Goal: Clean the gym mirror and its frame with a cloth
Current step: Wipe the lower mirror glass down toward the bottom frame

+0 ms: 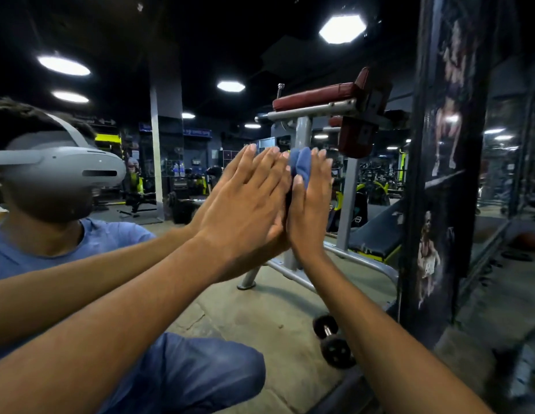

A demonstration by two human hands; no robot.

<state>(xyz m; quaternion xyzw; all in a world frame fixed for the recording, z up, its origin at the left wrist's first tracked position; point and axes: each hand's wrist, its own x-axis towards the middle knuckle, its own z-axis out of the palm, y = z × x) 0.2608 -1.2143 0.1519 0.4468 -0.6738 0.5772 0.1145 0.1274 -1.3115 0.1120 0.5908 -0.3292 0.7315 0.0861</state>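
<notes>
Wiping the mirror glass at the centre of the frame

Right hand (309,201) presses the blue cloth (300,165) flat on the mirror (200,138), fingers straight; left hand (245,210) flat, holding nothing — the dark frame (439,174) at right probably remains to be cleaned.

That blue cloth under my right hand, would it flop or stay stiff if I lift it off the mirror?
Probably floppy: the blue cloth bunches in soft folds under the right hand. Likely light, and should slide easily on the smooth mirror.
</notes>
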